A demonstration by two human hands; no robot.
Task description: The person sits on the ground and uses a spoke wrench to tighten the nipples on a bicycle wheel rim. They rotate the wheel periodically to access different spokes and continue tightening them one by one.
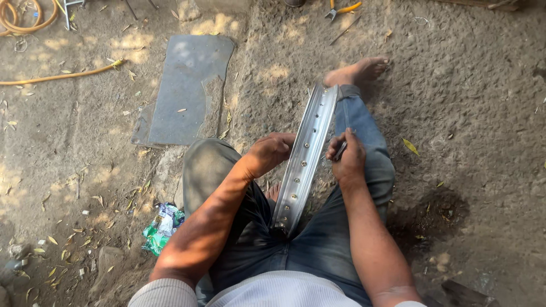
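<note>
A person sits on the dirt ground with 1 leg stretched out ahead, bare foot at its far end, and the other leg folded to the left. Between the legs stands a silver wheel rim on its edge, leaning slightly to the left, its near end resting in the lap against the blue jeans and its far end close to the outstretched foot. A row of spoke holes runs along the rim's inner band.

The left hand rests against the left side of the rim about halfway along, fingers curled inward and pressed together; what they grip, if anything, cannot be told. The right hand sits just to the right of the rim, fingers closed in a pinch around a small dark metal tool whose tip points toward the rim.

On the ground to the left of the folded knee lies a crumpled green and white wrapper. Farther off, toward the top left, lies a flat grey slab, with a yellow hose beyond it. Yellow-handled pliers lie at the top edge, well apart from the foot. Dry leaves are scattered over the dirt.
</note>
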